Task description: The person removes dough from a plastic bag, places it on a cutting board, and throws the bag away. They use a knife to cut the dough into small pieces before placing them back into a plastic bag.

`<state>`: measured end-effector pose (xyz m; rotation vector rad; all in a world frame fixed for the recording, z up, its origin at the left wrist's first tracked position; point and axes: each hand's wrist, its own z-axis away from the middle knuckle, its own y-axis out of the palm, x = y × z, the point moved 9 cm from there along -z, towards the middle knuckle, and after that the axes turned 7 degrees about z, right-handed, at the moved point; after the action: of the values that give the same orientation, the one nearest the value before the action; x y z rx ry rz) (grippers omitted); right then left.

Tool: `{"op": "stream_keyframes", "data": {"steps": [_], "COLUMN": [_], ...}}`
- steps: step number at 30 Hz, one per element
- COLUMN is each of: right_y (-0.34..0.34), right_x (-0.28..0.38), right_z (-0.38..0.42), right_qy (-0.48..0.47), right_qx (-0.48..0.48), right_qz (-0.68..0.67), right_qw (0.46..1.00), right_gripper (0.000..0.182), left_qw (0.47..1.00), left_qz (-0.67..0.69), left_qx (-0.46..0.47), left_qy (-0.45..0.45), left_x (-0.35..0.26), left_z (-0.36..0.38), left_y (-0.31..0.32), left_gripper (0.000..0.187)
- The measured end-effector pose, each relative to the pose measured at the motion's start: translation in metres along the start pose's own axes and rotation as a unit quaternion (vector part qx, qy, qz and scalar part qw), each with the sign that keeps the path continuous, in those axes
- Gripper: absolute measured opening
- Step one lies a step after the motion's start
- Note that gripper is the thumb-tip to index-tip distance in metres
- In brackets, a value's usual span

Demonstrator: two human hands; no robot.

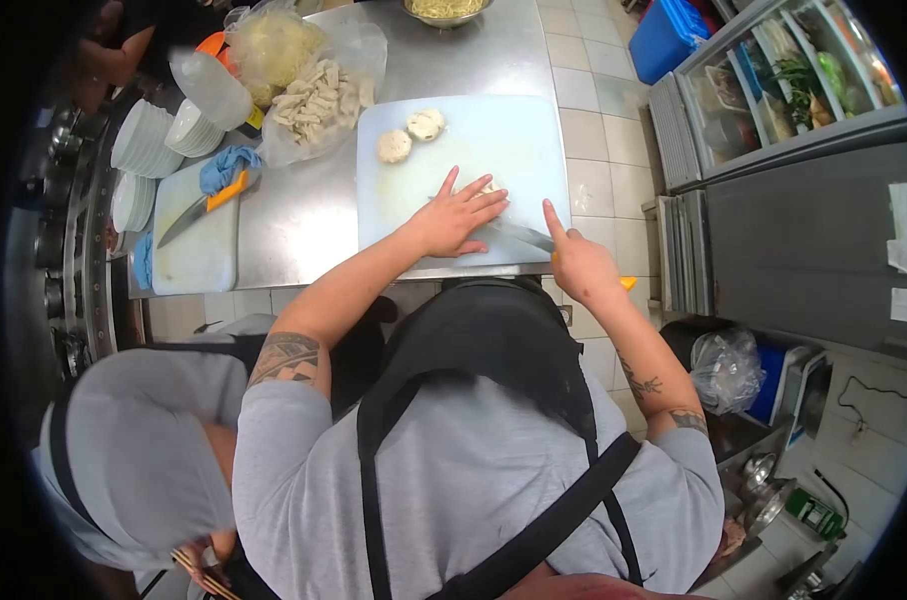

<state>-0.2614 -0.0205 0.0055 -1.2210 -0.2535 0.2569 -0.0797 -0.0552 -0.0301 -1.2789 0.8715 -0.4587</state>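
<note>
Stacked white plates point(144, 140), bag of cut pieces point(319, 100), orange-handled knife point(204, 205) on small board point(199, 250), blue bin point(664, 35)

1 fisheye view looks steeply down from overhead onto the white cutting board point(494, 140), fairly near.

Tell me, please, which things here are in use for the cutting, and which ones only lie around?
In use: left hand pressing the pale piece; right hand with the knife; white cutting board; two round pieces.

Lying around: second knife, blue cloth, stacked plates, bag of cut strips.
</note>
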Motion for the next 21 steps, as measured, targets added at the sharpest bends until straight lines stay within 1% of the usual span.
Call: {"op": "stream_keyframes", "data": {"steps": [3,7,8,10,11,12,13,15,17,18,21], "right_y": [-0.015,-0.036,-0.048,-0.065,-0.073,-0.076,-0.080,-0.082,-0.077,-0.078,-0.048], "right_x": [-0.015,-0.064,-0.076,-0.100,-0.112,-0.122,-0.129,-0.140,-0.139,-0.132,-0.124], "right_z": [0.020,0.062,0.075,0.099,0.108,0.113,0.114,0.113,0.100,0.093,0.069], "right_qy": [-0.008,0.015,0.017,0.043,0.077,0.111,0.112,0.114,0.122,0.110,0.086], "right_qx": [-0.017,-0.047,-0.064,-0.053,-0.035,-0.018,-0.047,-0.101,-0.126,-0.140,-0.165], "right_qz": [-0.028,-0.057,-0.070,-0.095,-0.127,-0.159,-0.172,-0.199,-0.226,-0.243,-0.297], "right_qw": [0.999,0.997,0.995,0.993,0.988,0.981,0.978,0.968,0.958,0.954,0.937], "right_gripper": [0.097,0.098,0.098,0.096,0.095,0.094,0.092,0.088,0.083,0.083,0.083], "left_qw": [1.000,0.999,0.995,0.989,0.985,0.979,0.976,0.972,0.972,0.971,0.968], "left_qz": [0.008,0.036,0.034,0.060,0.068,0.037,0.056,0.064,0.074,0.082,0.124], "left_qx": [-0.012,-0.033,-0.089,-0.134,-0.159,-0.200,-0.211,-0.224,-0.215,-0.210,-0.189], "left_qy": [0.012,0.006,0.021,0.023,0.026,0.028,0.020,-0.028,-0.060,-0.076,-0.110], "left_x": [0.003,0.017,0.013,0.020,0.025,0.021,0.026,0.028,0.033,0.036,0.045], "left_z": [0.000,-0.010,-0.012,-0.020,-0.026,-0.028,-0.035,-0.043,-0.052,-0.054,-0.056], "left_y": [-0.002,0.002,-0.010,0.000,0.000,-0.010,-0.007,-0.006,-0.004,-0.003,-0.001], "left_gripper": [0.086,0.086,0.073,0.063,0.057,0.044,0.037,0.030,0.028,0.028,0.028]}}
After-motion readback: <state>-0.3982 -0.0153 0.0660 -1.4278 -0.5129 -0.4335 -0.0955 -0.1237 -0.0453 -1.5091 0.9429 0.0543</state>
